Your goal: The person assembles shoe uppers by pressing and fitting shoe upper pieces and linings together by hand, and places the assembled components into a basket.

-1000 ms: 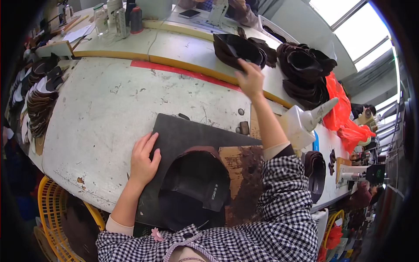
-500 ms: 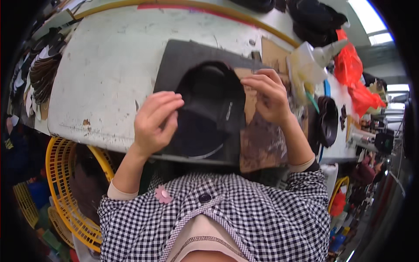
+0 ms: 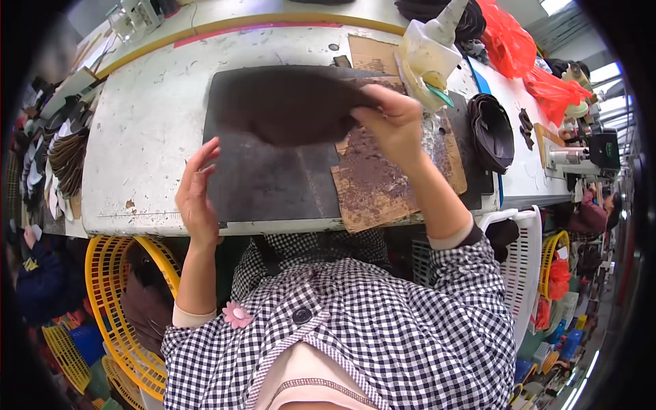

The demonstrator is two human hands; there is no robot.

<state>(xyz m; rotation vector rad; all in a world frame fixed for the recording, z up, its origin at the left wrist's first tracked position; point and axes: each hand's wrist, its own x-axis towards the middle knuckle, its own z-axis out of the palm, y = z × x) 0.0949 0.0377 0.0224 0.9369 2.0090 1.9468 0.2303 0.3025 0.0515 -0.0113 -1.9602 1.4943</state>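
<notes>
My right hand (image 3: 396,121) pinches the right end of a dark, soft piece of material (image 3: 287,106) between thumb and fingers. The piece is raised over a dark grey mat (image 3: 273,181) and smeared by motion, so its exact kind does not show. My left hand (image 3: 199,195) is held up near the mat's left edge, fingers apart and holding nothing. Below my right wrist lies a stained brown cardboard sheet (image 3: 383,188), partly over the mat.
A glue-smeared plastic container (image 3: 427,58) and a stack of dark curved pieces (image 3: 490,133) stand to the right. Red plastic bags (image 3: 506,41) lie beyond. Cut pieces (image 3: 65,157) are piled at far left. A yellow basket (image 3: 102,301) and a white basket (image 3: 523,266) flank me.
My right hand has swung the dark piece up and leftward, away from the near part of the mat. The left hand has come off it and drawn left. The view has shifted slightly.
</notes>
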